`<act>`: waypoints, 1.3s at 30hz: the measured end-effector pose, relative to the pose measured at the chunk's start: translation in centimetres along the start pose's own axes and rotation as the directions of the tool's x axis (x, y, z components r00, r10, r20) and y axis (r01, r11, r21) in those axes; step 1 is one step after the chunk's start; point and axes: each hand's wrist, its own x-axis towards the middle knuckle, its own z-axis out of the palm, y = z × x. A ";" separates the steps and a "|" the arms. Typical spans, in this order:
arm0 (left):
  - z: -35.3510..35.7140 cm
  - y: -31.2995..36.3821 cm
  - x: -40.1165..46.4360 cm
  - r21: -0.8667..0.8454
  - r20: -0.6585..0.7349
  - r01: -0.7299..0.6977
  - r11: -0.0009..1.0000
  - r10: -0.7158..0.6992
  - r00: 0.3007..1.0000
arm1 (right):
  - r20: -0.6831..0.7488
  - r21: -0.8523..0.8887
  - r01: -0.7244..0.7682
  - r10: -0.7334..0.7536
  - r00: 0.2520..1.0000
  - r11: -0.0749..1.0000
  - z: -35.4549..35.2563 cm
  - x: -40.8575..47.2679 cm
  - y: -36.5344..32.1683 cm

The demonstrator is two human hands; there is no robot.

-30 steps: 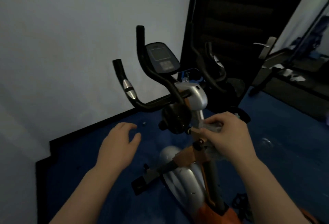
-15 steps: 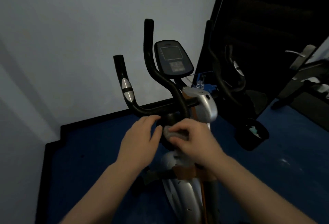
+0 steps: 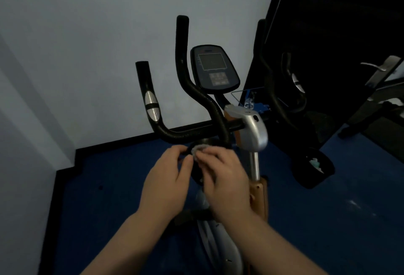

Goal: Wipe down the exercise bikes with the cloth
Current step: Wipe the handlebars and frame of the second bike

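At the centre of the frame the right hand [image 3: 220,178] has its fingers curled around a small, pale grey cloth [image 3: 199,150], bunched into a wad whose edge peeps out above the knuckles; the left hand [image 3: 166,178] sits just beside it, its fingertips bent in to pinch the same cloth or the dark knob behind it, and which of the two cannot be told in this dim light. Both hands hover right under the crossbar of the black handlebars [image 3: 190,130], against a round dark part of the exercise bike [image 3: 251,132]. As a judgement, the wiping looks to be somewhere in the middle: the cloth is at work low on the stem, while the console [image 3: 215,69] in the upper centre, the tall grips and the silver-and-orange frame below show no sign either way of having been cleaned. A second machine stands in the dark at the right of the frame, hardly readable, and probably waits its turn. The cloth looks thin, limp and lightly textured.
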 end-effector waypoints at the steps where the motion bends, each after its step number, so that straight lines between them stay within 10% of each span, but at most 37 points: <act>1: 0.1 0.0 0.1 0.000 0.005 0.003 1.000 -0.003 1.000 | 0.031 -0.009 0.017 -0.017 0.999 1.000 -0.2 -0.7 0.4; 18: 1.0 0.0 -0.7 0.005 0.014 -0.035 0.999 0.035 0.999 | 0.082 -0.274 0.415 -0.409 0.909 0.867 -2.9 3.5 2.7; 33: 0.9 -0.8 -0.3 -0.044 0.066 -0.039 0.998 0.042 0.997 | -0.228 -0.149 0.023 -0.057 0.972 0.989 -0.5 -1.3 3.1; 39: 0.5 -1.2 0.0 -0.113 0.156 -0.015 0.993 0.033 0.987 | -0.086 0.366 -0.270 0.321 0.943 0.891 -0.2 -2.3 1.1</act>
